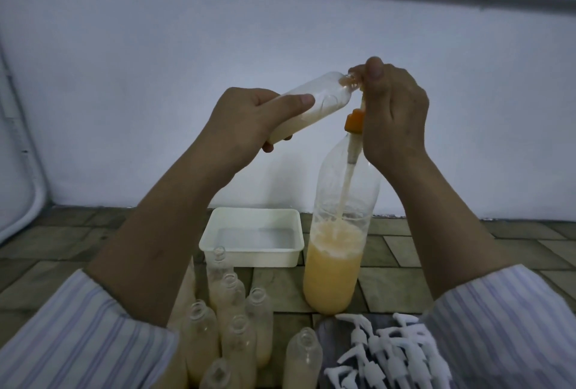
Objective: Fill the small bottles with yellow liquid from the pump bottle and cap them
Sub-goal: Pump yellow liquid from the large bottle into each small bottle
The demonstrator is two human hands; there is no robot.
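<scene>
Nearest the camera, two striped sleeves (78, 335) are framing the bottom corners, and between them a cluster of small clear bottles (237, 320) is standing upright and uncapped on a tiled floor (467, 251). Most of them are showing pale yellow liquid inside; the one furthest right in the front row is looking nearly empty, though the light is too dim to be sure. Just to the right of them, a pile of white pump caps (389, 354) is lying on a dark surface, none yet fitted.

Beyond the bottles, a white rectangular tub (252, 251) is sitting on the floor. Beside it, to the right, the tall pump bottle (339, 232) is standing upright, roughly a third full of yellow liquid, with an orange collar at its neck.

Above this, the person is holding both hands raised. The left hand (240, 126) is gripping a small bottle (93, 101), fingers and thumb wrapped round its lower half, tilting it so its mouth is meeting the pump spout. This bottle is holding some pale liquid near its base. The right hand (392, 108) is curled over the pump head at the top of the tall bottle, apparently pressing or about to press it.

Judging by this, filling is well under way, with one bottle in progress; all the capping is still waiting.
</scene>
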